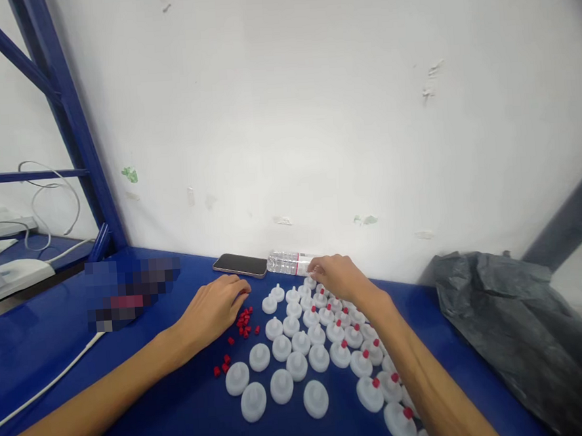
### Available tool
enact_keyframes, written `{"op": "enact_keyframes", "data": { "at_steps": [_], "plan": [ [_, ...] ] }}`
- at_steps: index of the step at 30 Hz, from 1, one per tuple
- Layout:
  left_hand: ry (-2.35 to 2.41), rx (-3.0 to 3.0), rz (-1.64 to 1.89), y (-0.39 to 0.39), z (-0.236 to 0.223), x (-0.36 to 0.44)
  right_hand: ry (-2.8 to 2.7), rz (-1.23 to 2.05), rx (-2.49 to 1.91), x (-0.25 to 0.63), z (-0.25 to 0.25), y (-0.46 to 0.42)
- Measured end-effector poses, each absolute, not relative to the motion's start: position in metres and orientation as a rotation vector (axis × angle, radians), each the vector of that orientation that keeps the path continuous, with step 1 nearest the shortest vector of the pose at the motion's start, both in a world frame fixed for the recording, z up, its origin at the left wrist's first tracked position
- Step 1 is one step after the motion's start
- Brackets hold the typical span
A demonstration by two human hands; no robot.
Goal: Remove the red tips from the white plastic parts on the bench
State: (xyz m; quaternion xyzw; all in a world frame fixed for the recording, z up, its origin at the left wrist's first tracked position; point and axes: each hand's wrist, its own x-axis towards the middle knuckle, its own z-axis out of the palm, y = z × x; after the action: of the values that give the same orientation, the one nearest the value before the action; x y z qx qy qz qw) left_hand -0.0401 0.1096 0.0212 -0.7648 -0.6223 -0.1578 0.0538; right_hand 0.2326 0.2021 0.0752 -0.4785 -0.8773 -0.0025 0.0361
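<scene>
Several white round plastic caps point(297, 365) stand in rows on the blue table point(175, 416); those on the right carry small red tips point(376, 383), those on the left are plain. My left hand point(216, 309) rests palm down beside a loose heap of small red pieces point(245, 323), its fingers curled over them. My right hand point(335, 276) reaches to the far end of the rows, fingers pinched together at a cap by the wall. What either hand holds is hidden.
A dark phone point(240, 265) and a lying clear water bottle point(288, 263) sit against the white wall. A black plastic bag point(514, 323) fills the right side. A white cable point(49, 384) runs along the left, beside a blue shelf frame point(76, 136).
</scene>
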Motion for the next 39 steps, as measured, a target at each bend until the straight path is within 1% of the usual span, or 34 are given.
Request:
{"op": "enact_keyframes", "data": {
  "at_steps": [5, 9, 16, 20, 26, 29, 34, 39],
  "plan": [
    [-1.938, -2.309, -0.425, 0.107, 0.023, -0.038, -2.671, -0.1, -1.697, 0.239, 0.079, 0.205],
    [-1.963, -2.309, -0.402, 0.105, 0.023, -0.037, -2.702, -0.025, -1.74, 0.243, 0.078, 0.208],
    [-1.948, -2.328, -0.471, 0.102, 0.024, -0.037, -2.579, 0.193, -1.536, 0.253, 0.098, 0.203],
    [-1.877, -2.329, -0.607, 0.099, 0.029, -0.034, -2.521, 0.327, -1.391, 0.245, 0.11, 0.19],
    [-1.649, -2.402, -0.805, 0.088, 0.036, -0.027, -2.645, 0.62, -1.16, 0.215, 0.124, 0.155],
    [-1.526, -2.47, -0.759, 0.085, 0.032, -0.022, -2.698, 0.764, -1.092, 0.204, 0.126, 0.142],
    [-1.378, -2.556, -0.634, 0.086, 0.027, -0.017, -2.731, 0.895, -1.011, 0.197, 0.125, 0.135],
    [-1.385, -2.605, -0.668, 0.082, 0.033, -0.016, -2.715, 0.963, -0.995, 0.196, 0.126, 0.137]
  ]
}}
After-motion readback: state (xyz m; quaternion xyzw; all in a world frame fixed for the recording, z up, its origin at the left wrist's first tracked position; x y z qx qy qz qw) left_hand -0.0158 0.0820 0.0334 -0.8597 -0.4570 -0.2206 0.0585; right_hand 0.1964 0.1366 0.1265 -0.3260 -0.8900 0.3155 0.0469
